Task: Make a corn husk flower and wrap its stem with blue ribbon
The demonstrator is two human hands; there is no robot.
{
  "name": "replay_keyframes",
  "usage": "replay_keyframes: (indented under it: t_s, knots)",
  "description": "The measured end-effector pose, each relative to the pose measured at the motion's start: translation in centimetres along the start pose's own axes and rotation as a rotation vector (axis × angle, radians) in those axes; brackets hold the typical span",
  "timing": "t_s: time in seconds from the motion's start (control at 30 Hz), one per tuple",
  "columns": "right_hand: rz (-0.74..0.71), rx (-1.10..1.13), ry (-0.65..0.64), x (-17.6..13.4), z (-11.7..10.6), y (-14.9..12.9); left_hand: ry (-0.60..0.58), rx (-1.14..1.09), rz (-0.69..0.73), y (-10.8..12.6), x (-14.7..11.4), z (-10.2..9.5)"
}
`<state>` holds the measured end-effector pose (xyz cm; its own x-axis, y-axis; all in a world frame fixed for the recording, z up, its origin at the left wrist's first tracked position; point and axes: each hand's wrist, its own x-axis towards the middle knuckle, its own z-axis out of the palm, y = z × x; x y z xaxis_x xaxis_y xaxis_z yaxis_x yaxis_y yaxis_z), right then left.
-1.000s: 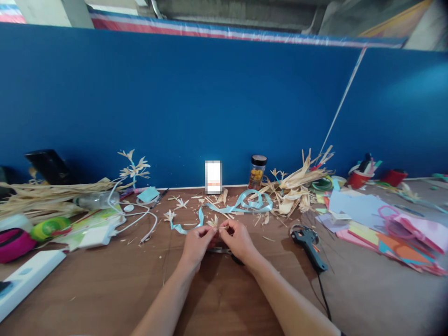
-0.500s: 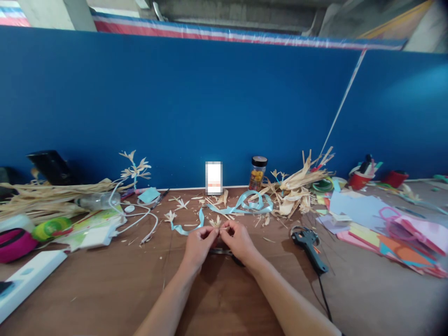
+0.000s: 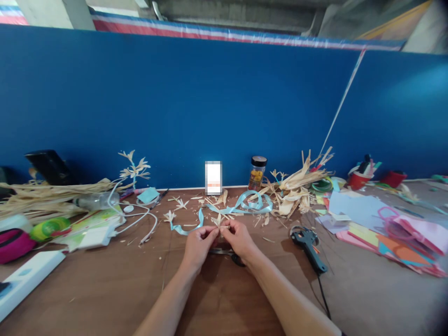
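Observation:
Between my fingertips is a small pale corn-husk flower (image 3: 218,220), its pointed petals fanning upward. My left hand (image 3: 200,243) pinches it from the left with thumb and forefinger. From the other side my right hand (image 3: 236,239) pinches at its base, the fingertips of both hands almost meeting. The flower's lower end is hidden by my fingers. Under my hands lies a pair of scissors (image 3: 238,259), partly covered. A light blue ribbon (image 3: 187,231) curls just beyond my left hand, with another husk flower (image 3: 170,216) at its end.
A glue gun (image 3: 310,249) with a black cord lies to the right, near coloured paper (image 3: 360,210). Husk bundles (image 3: 297,186) flank the back. A lidded jar (image 3: 257,173) stands against the blue partition (image 3: 210,102). At left are white cables and a power strip (image 3: 31,280).
My right fingers have shifted slightly at the flower's base, and its petals stand a little higher between the fingertips. The surrounding things have stayed in place.

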<state>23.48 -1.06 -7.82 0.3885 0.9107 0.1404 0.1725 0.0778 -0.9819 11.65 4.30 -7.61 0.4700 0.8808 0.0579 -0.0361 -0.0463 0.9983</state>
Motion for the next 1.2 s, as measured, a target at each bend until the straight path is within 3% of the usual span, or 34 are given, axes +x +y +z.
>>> replay_keyframes:
  t_s: [0.6, 1.2]
  knots:
    - [-0.077, -0.095, 0.011, -0.10, -0.08, -0.34, 0.069, 0.277, 0.183, 0.35, -0.12, -0.26]
    - [-0.185, -0.284, 0.089, -0.82, 0.69, -0.86, 0.136, 0.417, 0.174, 0.21, -0.39, 0.09]
